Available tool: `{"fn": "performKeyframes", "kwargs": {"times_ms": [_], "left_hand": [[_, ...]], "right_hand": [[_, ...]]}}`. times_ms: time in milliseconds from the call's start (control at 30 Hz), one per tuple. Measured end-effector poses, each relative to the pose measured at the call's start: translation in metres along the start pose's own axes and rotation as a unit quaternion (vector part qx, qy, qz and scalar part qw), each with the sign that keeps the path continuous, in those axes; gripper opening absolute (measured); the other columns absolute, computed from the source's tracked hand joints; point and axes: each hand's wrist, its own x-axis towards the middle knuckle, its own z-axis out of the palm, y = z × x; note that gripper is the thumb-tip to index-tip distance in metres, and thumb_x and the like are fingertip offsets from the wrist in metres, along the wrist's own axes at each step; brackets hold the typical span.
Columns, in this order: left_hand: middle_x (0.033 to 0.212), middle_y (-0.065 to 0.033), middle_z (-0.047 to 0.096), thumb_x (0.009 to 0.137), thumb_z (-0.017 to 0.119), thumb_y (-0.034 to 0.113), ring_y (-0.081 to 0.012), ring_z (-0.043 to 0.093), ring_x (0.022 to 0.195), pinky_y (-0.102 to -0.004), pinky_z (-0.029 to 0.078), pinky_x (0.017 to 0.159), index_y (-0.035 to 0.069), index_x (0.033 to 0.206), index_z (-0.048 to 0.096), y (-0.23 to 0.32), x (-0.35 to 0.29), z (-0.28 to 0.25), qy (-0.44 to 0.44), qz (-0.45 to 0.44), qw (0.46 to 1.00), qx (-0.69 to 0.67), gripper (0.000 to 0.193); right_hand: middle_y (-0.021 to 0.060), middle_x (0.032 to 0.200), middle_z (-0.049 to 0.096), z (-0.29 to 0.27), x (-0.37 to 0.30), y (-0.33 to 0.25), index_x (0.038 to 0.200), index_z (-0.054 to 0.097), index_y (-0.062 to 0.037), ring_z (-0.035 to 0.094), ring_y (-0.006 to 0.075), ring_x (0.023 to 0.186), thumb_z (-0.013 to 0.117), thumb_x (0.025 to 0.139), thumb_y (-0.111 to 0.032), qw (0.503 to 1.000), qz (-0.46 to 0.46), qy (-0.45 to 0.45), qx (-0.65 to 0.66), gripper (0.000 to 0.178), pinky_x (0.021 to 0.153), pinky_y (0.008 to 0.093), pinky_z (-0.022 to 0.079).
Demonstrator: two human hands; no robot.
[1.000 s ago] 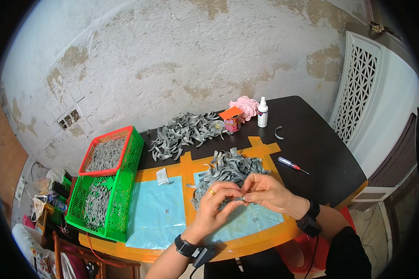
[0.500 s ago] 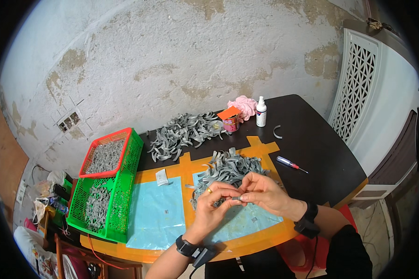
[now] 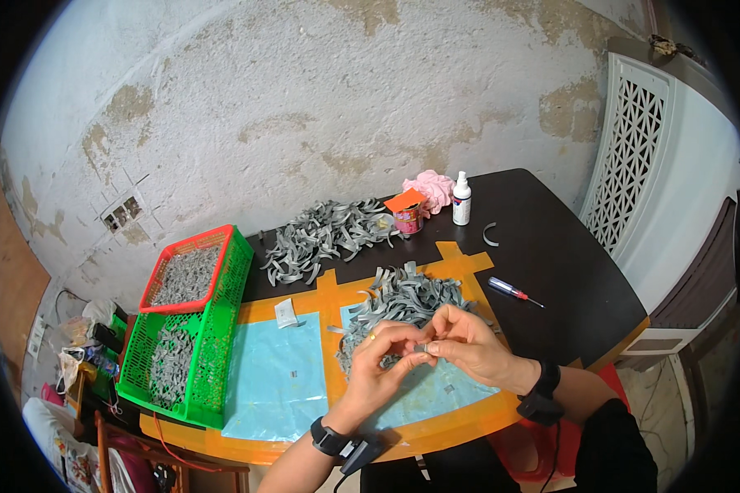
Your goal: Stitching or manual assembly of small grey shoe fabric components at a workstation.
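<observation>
My left hand (image 3: 378, 366) and my right hand (image 3: 473, 349) meet fingertip to fingertip over the near side of the table. Between their pinched fingers is a small grey piece (image 3: 421, 348), mostly covered by the fingers; it looks like the grey strips nearby. A ring shows on a left finger. Just beyond my hands lies a heap of curved grey strips (image 3: 411, 296), partly on light blue sheeting (image 3: 275, 378) held down by orange tape (image 3: 329, 300). Farther back is a larger pile of the same strips (image 3: 329, 234).
At the left stand a green basket (image 3: 234, 296) and a red-rimmed basket (image 3: 220, 275), both holding small grey pieces. A tin (image 3: 409, 218), pink cloth (image 3: 432, 191) and white spray bottle (image 3: 461, 201) stand at the back. A screwdriver (image 3: 510, 287) and one loose strip (image 3: 487, 236) lie right.
My fingers have shifted slightly around the small grey piece, and its angle has changed a little. The surrounding things have stayed in place.
</observation>
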Motion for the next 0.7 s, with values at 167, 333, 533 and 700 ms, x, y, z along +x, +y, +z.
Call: {"fn": "performKeyframes", "kwargs": {"times_ms": [167, 333, 533, 700], "left_hand": [[0.093, -0.0081, 0.064, 0.074, 0.076, 0.000, -0.0148, 0.063, 0.078, -0.0261, 0.053, 0.066, 0.002, 0.087, 0.070, -0.0010, 0.0003, -0.0038, 0.025, 0.096, 0.988, 0.117, 0.015], [0.091, -0.0085, 0.066, 0.073, 0.077, -0.002, -0.0151, 0.064, 0.079, -0.0262, 0.054, 0.069, 0.002, 0.085, 0.070, 0.0032, -0.0007, -0.0033, 0.026, 0.059, 0.991, 0.116, 0.014], [0.088, -0.0089, 0.068, 0.072, 0.074, -0.004, -0.0146, 0.064, 0.077, -0.0258, 0.052, 0.069, 0.001, 0.083, 0.070, 0.0035, -0.0016, -0.0029, 0.028, 0.063, 0.990, 0.127, 0.013], [0.085, -0.0084, 0.068, 0.070, 0.072, -0.005, -0.0141, 0.064, 0.075, -0.0254, 0.052, 0.068, 0.001, 0.079, 0.069, 0.0022, -0.0042, 0.0020, 0.054, 0.054, 0.989, 0.124, 0.012]], "right_hand": [[0.0064, 0.099, 0.054, 0.0039, -0.0014, -0.0041, 0.093, 0.042, -0.0069, 0.054, 0.0108, 0.088, 0.057, 0.090, -0.002, 1.000, -0.018, 0.003, -0.018, 0.016, 0.076, 0.0263, 0.045], [0.0070, 0.099, 0.054, 0.0033, 0.0001, -0.0042, 0.092, 0.041, -0.0077, 0.053, 0.0112, 0.088, 0.058, 0.090, -0.001, 0.999, -0.025, 0.013, -0.023, 0.018, 0.077, 0.0264, 0.045], [0.0080, 0.098, 0.055, 0.0005, 0.0013, -0.0009, 0.091, 0.041, -0.0087, 0.054, 0.0130, 0.088, 0.059, 0.088, 0.001, 0.999, -0.023, 0.023, 0.024, 0.021, 0.077, 0.0269, 0.045], [0.0090, 0.096, 0.057, 0.0006, 0.0014, 0.0027, 0.090, 0.041, -0.0085, 0.056, 0.0133, 0.088, 0.061, 0.087, 0.004, 0.999, -0.031, 0.037, 0.022, 0.024, 0.076, 0.0272, 0.045]]}}
